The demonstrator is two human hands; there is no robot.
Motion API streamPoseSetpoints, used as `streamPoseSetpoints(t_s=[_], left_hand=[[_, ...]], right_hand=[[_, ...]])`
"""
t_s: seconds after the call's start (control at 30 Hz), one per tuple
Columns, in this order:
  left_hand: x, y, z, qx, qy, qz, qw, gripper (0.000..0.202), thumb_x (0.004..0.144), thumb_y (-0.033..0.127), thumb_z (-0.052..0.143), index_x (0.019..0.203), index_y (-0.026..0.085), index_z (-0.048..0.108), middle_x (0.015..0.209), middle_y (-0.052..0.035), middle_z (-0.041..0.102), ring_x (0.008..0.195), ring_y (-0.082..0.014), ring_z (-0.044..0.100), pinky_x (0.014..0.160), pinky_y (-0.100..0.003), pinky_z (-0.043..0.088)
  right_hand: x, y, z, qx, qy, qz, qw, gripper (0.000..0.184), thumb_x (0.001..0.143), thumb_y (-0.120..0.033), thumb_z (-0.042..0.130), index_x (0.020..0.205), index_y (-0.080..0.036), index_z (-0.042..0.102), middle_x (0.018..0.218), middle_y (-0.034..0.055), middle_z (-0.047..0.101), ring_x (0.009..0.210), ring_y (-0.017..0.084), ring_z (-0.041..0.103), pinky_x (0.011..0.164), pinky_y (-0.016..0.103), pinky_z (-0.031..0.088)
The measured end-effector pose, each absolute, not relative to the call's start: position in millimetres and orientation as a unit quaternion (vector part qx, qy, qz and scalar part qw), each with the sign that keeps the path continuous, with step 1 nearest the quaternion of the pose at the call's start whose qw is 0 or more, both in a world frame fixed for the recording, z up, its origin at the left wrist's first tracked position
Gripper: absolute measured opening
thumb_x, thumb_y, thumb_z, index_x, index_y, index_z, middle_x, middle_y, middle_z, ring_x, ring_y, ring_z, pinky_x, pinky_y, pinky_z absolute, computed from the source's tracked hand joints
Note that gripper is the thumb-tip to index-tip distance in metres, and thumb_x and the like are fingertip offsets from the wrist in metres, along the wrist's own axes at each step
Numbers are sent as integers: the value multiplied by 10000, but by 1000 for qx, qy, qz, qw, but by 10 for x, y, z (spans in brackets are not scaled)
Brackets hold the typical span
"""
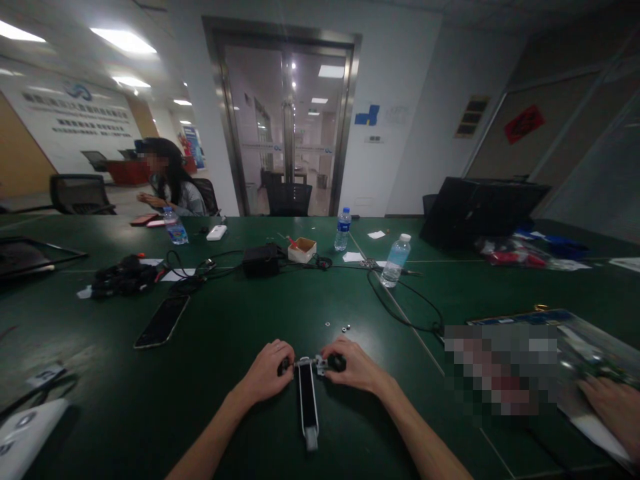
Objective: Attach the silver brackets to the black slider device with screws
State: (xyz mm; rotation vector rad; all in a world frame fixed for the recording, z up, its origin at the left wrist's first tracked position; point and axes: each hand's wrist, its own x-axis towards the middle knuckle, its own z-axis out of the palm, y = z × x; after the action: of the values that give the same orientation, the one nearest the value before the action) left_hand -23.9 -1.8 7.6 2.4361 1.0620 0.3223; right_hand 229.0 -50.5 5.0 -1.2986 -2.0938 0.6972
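Note:
My left hand [267, 372] and my right hand [350, 365] rest on the green table [225, 373], pinching opposite ends of a small metal crosspiece [310, 362]. A black knob [337, 363] shows beside my right fingers, and a smaller black end [285, 365] shows at my left fingers. A long black-and-silver bar [307, 400] runs from the crosspiece toward me, lying flat. Several small metal nuts [336, 327] lie just beyond my hands, not touching them.
A smartphone [163, 321] lies to the left. Farther off stand a black power adapter [263, 260], a small cardboard box [303, 250] and water bottles [395, 260] among cables. A co-worker's hand [613, 407] rests on a circuit board at right. Another person [173, 180] sits across the table.

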Motion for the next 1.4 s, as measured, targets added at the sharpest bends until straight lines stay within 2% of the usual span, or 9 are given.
streamPoseSetpoints(t_s=[0.3,0.5,0.67,0.83,1.13,1.4], left_hand=[[-239,-17,65,887,381,122,230,108,851,209,489,911,189,577,994,-44,605,922,-204,535,853,-348,448],[-242,-20,79,886,381,122,236,111,856,215,492,922,190,578,1011,-46,605,935,-203,539,859,-350,449],[-254,-5,45,884,383,119,240,127,861,232,496,941,193,587,1036,-46,610,948,-205,539,884,-355,443],[-267,14,-7,886,376,129,239,129,872,239,500,952,199,593,1040,-46,613,966,-207,539,880,-342,440],[-243,-5,62,883,388,110,240,135,871,233,489,950,197,592,1020,-40,610,935,-205,547,834,-332,453],[-255,-7,29,886,383,119,233,132,879,236,481,948,196,586,1013,-45,610,921,-199,539,826,-326,454]], right_hand=[[2272,-495,14,-469,-797,242,294,254,705,-149,683,950,-209,653,1025,18,692,942,187,569,851,308,443],[2387,-446,-29,-522,-784,155,297,189,777,-146,599,959,-193,621,1011,43,658,987,194,562,995,392,362],[2442,-405,-134,-578,-765,124,253,161,795,-137,571,933,-185,639,970,70,617,944,201,548,860,326,434],[2444,-376,-198,-590,-764,119,232,111,815,-120,544,852,-185,626,906,59,601,888,188,539,798,295,427],[2349,-424,-138,-566,-763,157,271,94,840,-99,521,835,-183,562,859,35,594,826,165,534,755,275,415],[2123,-496,-24,-513,-781,204,292,96,829,-104,560,828,-186,611,781,7,603,772,149,539,707,252,404]])
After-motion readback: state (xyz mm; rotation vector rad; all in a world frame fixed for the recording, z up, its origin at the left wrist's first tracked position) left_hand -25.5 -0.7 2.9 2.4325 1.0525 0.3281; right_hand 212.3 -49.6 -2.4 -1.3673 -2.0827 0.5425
